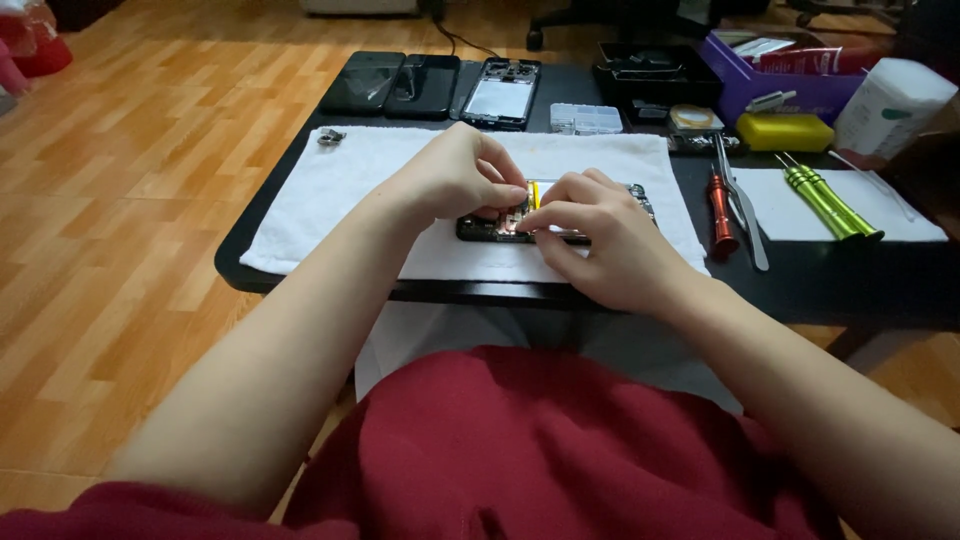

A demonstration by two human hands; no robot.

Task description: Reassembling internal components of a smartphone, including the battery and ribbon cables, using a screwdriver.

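Observation:
An opened black phone [487,228] with exposed parts and a yellow strip lies on a white towel [330,190] on a low black table [830,280]. My left hand [455,175] rests over the phone's left end, fingertips curled down onto its inside. My right hand [600,235] covers the phone's right half, thumb and forefinger pinched at the middle of it. Whether a small part sits between the fingers is hidden.
Three phones and a bare phone frame [500,95] lie at the table's back. A red screwdriver [720,210], tweezers [745,205] and two green screwdrivers [825,200] lie right of the towel. A clear parts box [586,118], black tray [655,70], purple box [790,70] and yellow block [785,131] stand behind.

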